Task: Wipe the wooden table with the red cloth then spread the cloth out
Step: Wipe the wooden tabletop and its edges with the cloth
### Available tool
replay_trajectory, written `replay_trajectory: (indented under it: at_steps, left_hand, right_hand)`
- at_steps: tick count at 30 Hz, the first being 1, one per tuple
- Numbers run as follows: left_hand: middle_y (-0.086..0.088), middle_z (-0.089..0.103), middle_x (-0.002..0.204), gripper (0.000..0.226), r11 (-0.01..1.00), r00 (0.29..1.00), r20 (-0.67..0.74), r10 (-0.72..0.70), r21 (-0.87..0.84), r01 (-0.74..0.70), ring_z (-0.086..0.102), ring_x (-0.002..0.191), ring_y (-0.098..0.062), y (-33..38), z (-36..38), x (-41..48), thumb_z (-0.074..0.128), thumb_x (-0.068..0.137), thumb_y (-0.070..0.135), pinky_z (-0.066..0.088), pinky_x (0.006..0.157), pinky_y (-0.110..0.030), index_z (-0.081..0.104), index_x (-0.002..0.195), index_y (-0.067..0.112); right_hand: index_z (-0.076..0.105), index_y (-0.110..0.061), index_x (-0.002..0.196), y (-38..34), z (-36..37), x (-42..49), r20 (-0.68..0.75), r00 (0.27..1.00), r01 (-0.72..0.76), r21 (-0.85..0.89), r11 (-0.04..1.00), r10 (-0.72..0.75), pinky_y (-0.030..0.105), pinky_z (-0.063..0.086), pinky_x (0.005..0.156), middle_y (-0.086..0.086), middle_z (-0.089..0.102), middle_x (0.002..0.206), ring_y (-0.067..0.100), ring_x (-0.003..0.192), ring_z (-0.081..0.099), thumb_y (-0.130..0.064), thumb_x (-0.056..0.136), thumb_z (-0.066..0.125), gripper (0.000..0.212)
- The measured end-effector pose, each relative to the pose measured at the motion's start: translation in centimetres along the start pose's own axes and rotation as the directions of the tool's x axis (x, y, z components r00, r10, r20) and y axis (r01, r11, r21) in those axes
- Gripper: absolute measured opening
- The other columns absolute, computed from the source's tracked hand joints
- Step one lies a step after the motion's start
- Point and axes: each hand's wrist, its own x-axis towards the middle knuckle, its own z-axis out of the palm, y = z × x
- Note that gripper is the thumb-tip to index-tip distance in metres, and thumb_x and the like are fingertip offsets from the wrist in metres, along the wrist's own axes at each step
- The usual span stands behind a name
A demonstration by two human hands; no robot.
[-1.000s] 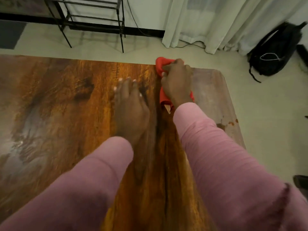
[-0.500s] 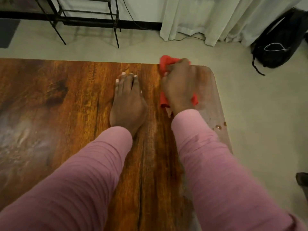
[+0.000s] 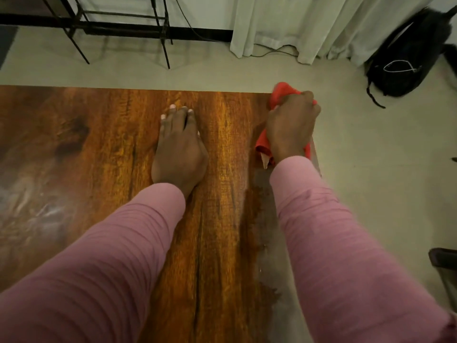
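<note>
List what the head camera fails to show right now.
Head view only.
The red cloth: mostly covered by the right hand; its full size and folds are hidden.
The wooden table: left and near parts cut off by the frame, near right edge behind the right sleeve.
A dark object at the right edge: cut off, unidentifiable.

The scene is taken by one wide-angle camera worn on the head; it is aimed forward and steeply down over the glossy brown wooden table (image 3: 99, 144); the pink sleeves (image 3: 111, 256) are seen close, entering from the bottom edge; the left hand (image 3: 179, 149) and the right hand (image 3: 291, 125), by which the crumpled red cloth (image 3: 282, 91) is gripped, are framed near the middle; the pale floor (image 3: 371, 169) and white curtains (image 3: 309, 21) are caught along the top.
</note>
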Motion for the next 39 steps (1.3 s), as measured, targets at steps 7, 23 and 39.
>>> replay_trajectory:
  at_steps: [7,23,39]
  left_hand:
    - [-0.017,0.027,0.153,0.049,1.0,1.0,0.004,-0.011,0.011,0.011,0.012,0.146,-0.03,-0.2,-0.4,-0.4,0.03,0.099,0.015,0.005,0.12,-0.04,0.028,0.146,-0.002]
    - [-0.016,0.027,0.154,0.05,1.0,0.998,0.06,0.001,0.021,-0.002,0.011,0.146,-0.029,0.0,-0.4,-0.1,0.029,0.099,0.016,0.004,0.12,-0.04,0.028,0.146,-0.002]
    - [-0.017,0.028,0.153,0.05,0.999,0.999,0.03,0.041,-0.007,-0.04,0.013,0.146,-0.03,0.1,-0.7,-0.5,0.03,0.099,0.016,0.006,0.12,-0.04,0.029,0.146,-0.002]
  right_hand:
    - [0.068,-0.024,0.114,0.6,-0.2,-3.1,0.263,0.819,0.504,0.095,0.859,-0.51,0.036,0.043,0.091,0.002,0.054,0.12,0.026,0.109,0.046,-0.021,0.09,0.056,0.027]
    - [0.071,-0.022,0.103,1.8,-1.4,-7.4,0.217,0.877,0.424,0.072,0.903,-0.429,0.034,0.043,0.083,0.001,0.054,0.115,0.026,0.103,0.045,-0.017,0.086,0.056,0.024]
    - [0.071,-0.02,0.108,4.1,-3.1,-7.2,0.175,0.933,0.315,0.029,0.949,-0.315,0.034,0.042,0.085,0.004,0.056,0.116,0.028,0.106,0.047,-0.015,0.087,0.055,0.027]
